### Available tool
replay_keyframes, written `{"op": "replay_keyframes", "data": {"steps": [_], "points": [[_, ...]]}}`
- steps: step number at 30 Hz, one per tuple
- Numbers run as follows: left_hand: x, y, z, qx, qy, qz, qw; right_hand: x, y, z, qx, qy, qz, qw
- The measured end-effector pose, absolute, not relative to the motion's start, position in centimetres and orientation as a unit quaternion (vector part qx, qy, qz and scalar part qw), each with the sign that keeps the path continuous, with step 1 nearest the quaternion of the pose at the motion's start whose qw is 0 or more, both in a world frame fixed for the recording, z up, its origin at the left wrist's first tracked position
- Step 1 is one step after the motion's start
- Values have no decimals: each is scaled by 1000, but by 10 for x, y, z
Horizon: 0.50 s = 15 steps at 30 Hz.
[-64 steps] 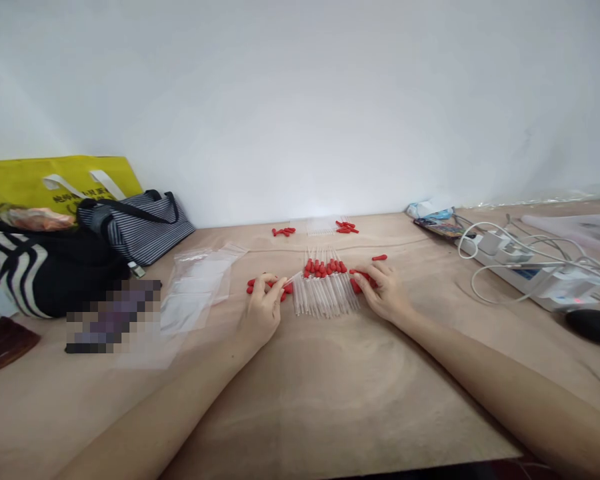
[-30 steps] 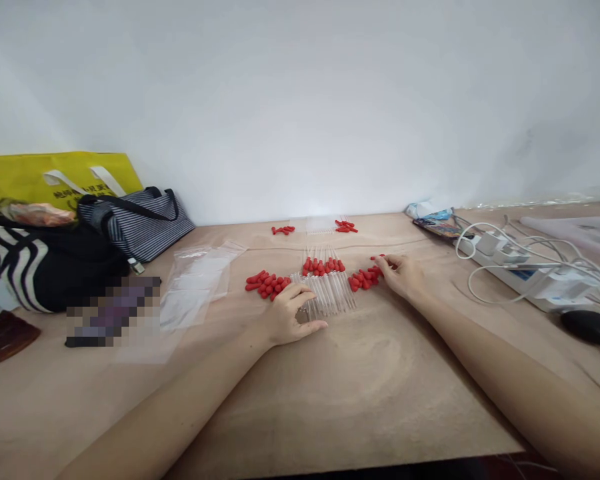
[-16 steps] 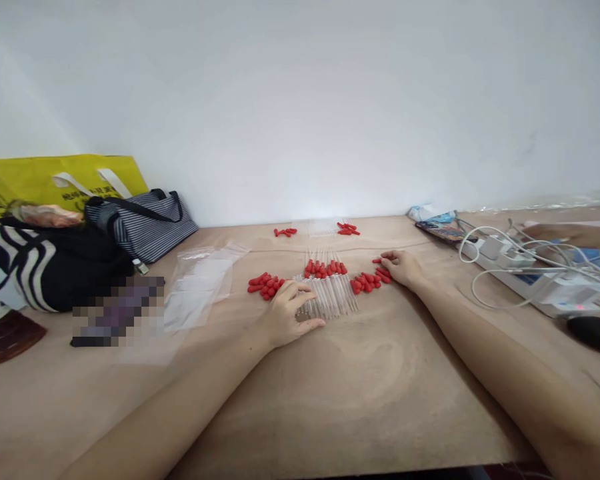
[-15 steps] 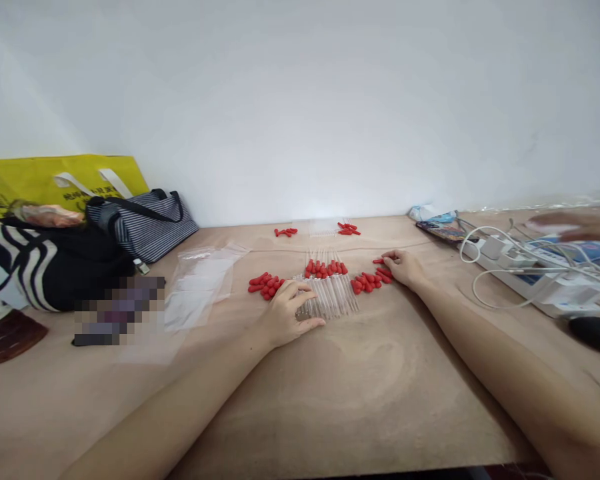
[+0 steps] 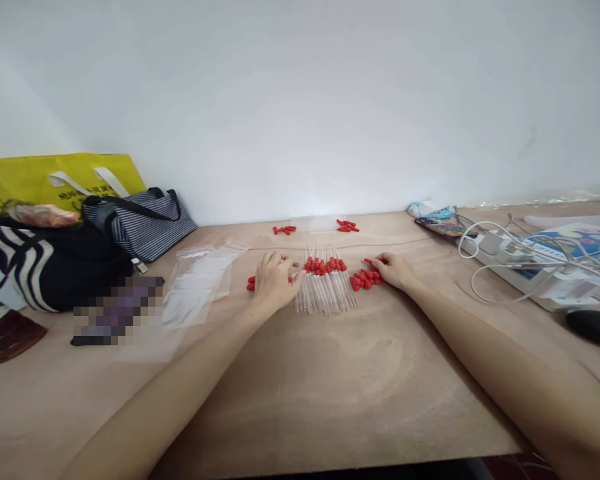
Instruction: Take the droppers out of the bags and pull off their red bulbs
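Note:
A row of clear glass dropper tubes (image 5: 325, 293) with red rubber bulbs lies in the middle of the wooden table (image 5: 330, 387). My left hand (image 5: 274, 280) rests palm down over a heap of loose red bulbs (image 5: 251, 283) left of the row, fingers curled on them. My right hand (image 5: 393, 270) lies at the right heap of red bulbs (image 5: 364, 280), its fingertips touching them. I cannot make out whether either hand pinches a bulb.
Clear plastic bags (image 5: 200, 280) lie left of the heaps. A striped bag (image 5: 140, 223), a black and white bag (image 5: 40, 267) and a yellow bag (image 5: 45, 180) stand at the far left. More bulbs and tubes (image 5: 330, 227) sit by the wall. White cables and a power strip (image 5: 520, 260) fill the right.
My left hand left the near ends of the tubes and moved up and left onto the left heap of bulbs. My right hand shifted slightly left. Another person's hand at far right is gone.

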<state>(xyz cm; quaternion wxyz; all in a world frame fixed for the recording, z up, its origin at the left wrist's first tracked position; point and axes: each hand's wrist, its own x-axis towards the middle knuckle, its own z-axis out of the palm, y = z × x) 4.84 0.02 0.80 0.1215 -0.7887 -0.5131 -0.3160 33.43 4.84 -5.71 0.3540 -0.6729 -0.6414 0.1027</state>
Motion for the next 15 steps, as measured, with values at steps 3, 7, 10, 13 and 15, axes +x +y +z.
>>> {"op": "replay_keyframes", "data": {"steps": [3,7,10,13,15], "points": [[59,21,17,-766,-589,-240,94,323,44,-55,-649,-657,134,361],[72,43,23,-734,-659,-162,23,320,42,-50,-639,-650,149,383],[76,52,21,-727,-672,-139,-4,324,42,-48,-643,-630,152,408],[79,57,17,-723,-679,-123,-22,327,43,-50,-644,-612,161,430],[80,57,16,-721,-681,-125,-21,329,44,-51,-643,-604,169,440]]}}
